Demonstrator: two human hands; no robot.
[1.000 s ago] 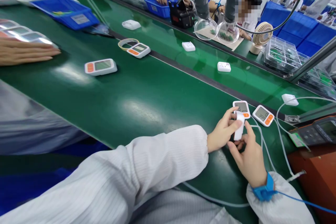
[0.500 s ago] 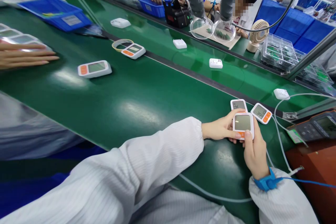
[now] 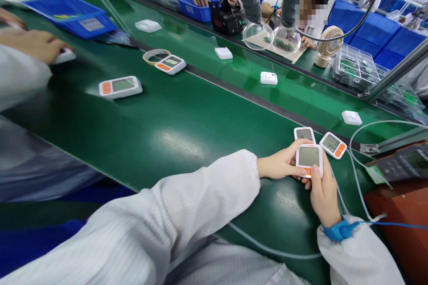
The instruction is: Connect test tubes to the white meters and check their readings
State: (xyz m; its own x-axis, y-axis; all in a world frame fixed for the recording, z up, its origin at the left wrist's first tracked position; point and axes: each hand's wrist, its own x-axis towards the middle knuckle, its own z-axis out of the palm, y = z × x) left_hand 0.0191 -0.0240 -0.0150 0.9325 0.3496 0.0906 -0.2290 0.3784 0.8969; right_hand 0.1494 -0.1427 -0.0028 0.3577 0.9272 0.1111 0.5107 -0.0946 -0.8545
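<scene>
At the frame's right, the left hand (image 3: 284, 161) and right hand (image 3: 325, 196) together grip a white-and-orange square plastic meter (image 3: 309, 160), no digits readable; two white-and-orange rounded meters (image 3: 331, 144) beyond already display digits.

the held meter (image 3: 309, 156) hides part of the left hand (image 3: 282, 162) and right hand (image 3: 324, 191); its screen mark is too small to read. the rear meter (image 3: 302, 134) is covered at its lower part. the right edge cuts off the tester (image 3: 392, 170). a co-worker's hand (image 3: 38, 46) is blurred. the tray (image 3: 75, 29) label (image 3: 92, 24) is illegible.
</scene>
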